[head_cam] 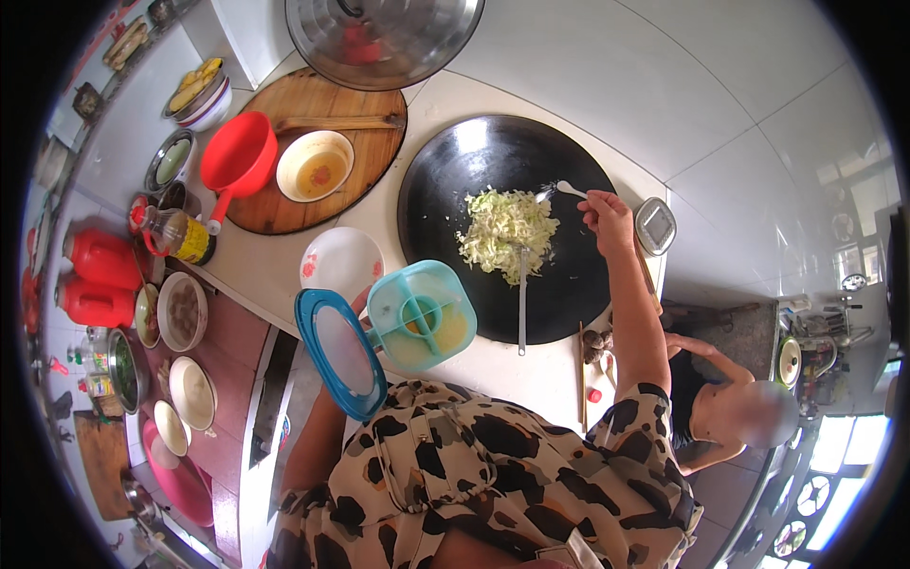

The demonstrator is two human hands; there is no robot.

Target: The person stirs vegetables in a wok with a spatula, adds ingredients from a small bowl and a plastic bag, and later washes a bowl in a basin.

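My left hand (361,304), mostly hidden, holds a teal plastic seasoning box (422,316) by its side. The box's blue-rimmed lid (343,354) is swung back. Dividers split the box into compartments, some with pale or yellowish contents. My right hand (610,220) grips a small white spoon (571,188) above the right side of a large black wok (455,163). Chopped pale-green cabbage (506,227) is heaped in the wok. A metal spatula (523,306) rests with its blade in the cabbage and its handle over the near rim.
A white floral bowl (341,257) stands left of the wok. Behind it, a round wooden board (341,181) bears a red ladle (240,155) and a bowl of liquid (316,167). A large metal lid (387,53) leans at the back. Another person (711,412) is at right.
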